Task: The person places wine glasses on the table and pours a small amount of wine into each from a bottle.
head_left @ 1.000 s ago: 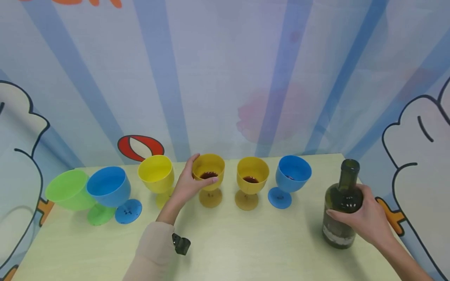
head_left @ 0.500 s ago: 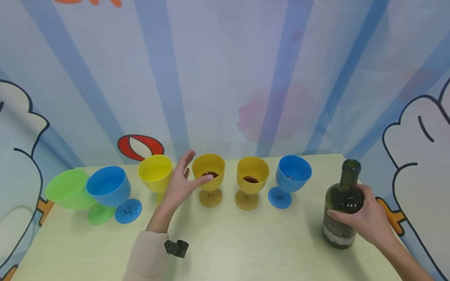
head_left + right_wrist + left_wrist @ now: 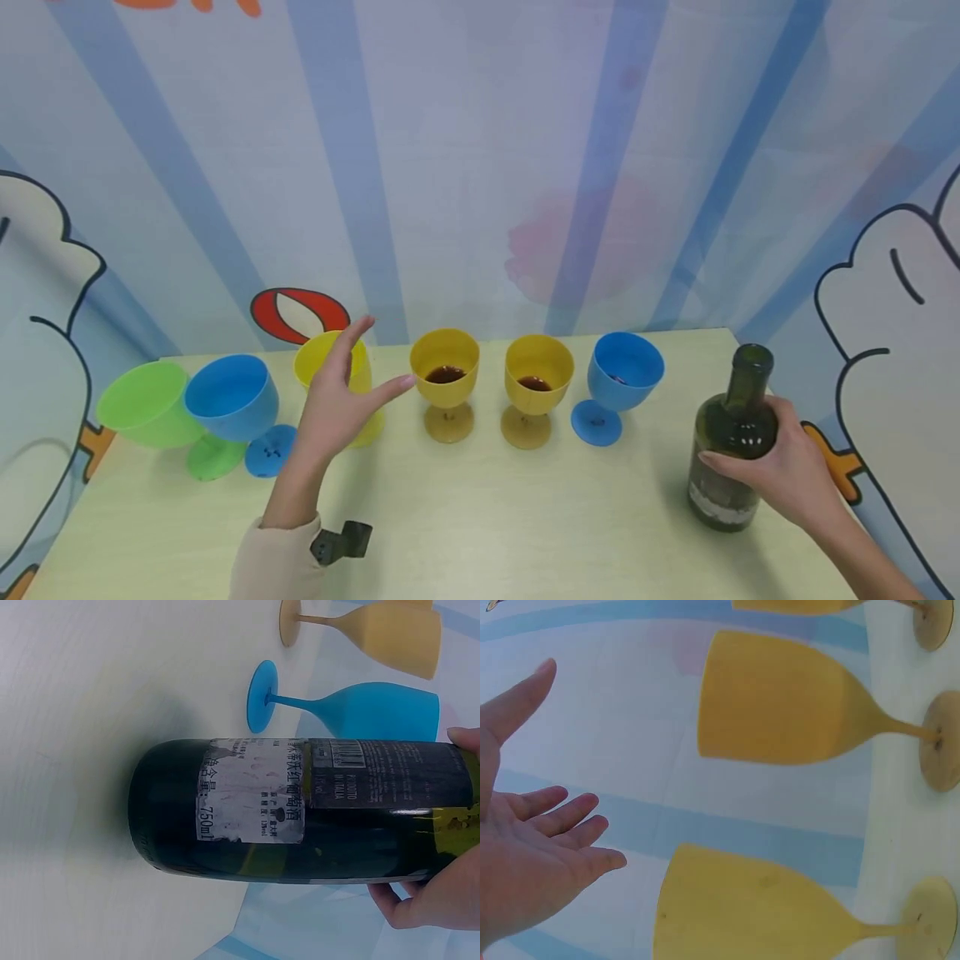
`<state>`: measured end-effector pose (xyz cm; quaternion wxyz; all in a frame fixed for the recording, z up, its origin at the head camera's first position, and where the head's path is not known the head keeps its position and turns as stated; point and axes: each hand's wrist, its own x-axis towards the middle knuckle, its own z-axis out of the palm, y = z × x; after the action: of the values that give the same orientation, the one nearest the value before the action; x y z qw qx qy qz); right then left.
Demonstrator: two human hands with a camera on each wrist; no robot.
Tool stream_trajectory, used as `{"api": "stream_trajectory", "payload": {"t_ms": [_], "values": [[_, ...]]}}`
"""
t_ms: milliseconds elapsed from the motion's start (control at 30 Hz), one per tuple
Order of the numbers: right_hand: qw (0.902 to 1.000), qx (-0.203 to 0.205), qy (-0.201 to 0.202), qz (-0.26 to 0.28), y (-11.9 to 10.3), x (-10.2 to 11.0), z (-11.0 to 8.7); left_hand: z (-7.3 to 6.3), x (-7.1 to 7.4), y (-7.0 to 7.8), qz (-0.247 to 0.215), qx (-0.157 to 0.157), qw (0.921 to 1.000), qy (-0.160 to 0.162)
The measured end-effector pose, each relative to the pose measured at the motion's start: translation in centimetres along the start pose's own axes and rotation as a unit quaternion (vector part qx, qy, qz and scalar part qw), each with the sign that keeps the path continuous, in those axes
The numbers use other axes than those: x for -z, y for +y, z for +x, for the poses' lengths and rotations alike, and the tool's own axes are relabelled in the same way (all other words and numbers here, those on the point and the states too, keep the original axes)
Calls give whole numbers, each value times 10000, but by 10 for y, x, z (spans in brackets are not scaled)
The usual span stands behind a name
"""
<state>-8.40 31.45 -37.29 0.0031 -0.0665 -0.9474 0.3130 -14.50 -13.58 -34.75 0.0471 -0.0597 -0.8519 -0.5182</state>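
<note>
My left hand (image 3: 333, 408) is in front of the bright yellow goblet (image 3: 361, 367), fingers and thumb spread with nothing held. In the left wrist view the hand (image 3: 536, 851) is apart from the goblets. To its right stand a darker yellow goblet (image 3: 446, 394) and a similar yellow goblet (image 3: 540, 402), each with dark liquid inside. A blue goblet (image 3: 622, 385) after them has a little dark liquid. At the far right my right hand (image 3: 787, 467) grips the dark green wine bottle (image 3: 738, 425), upright and uncorked; its label (image 3: 251, 791) shows in the right wrist view.
Another blue goblet (image 3: 232, 404) and a green goblet (image 3: 153, 408) stand close together at the left of the pale table (image 3: 525, 525). Behind the table's back edge hangs a printed blue-striped cloth (image 3: 465, 167).
My left hand has come away from the darker yellow goblet and moved left, in front of the bright yellow one. The right hand and the bottle have barely moved.
</note>
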Motion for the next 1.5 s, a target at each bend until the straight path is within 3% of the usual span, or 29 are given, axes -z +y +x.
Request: {"api": "stream_trajectory", "payload": {"t_ms": [233,467,767,1000,1267,1500], "values": [[10000,-36,-22,32,2,1,-1,-3,17,-11,227,355,9979,486],[10000,-16,50,18,2,0,0,-2,27,-21,239,478,9933,1020],[10000,46,-12,54,2,1,0,-1,34,-33,448,859,9911,909],[10000,46,-11,2,2,1,-1,4,31,-45,361,808,9932,756],[9999,65,-63,76,1,1,-1,12,25,-56,412,976,9908,840],[9999,142,-30,44,1,0,-2,14,20,-68,167,1019,9898,979]]}}
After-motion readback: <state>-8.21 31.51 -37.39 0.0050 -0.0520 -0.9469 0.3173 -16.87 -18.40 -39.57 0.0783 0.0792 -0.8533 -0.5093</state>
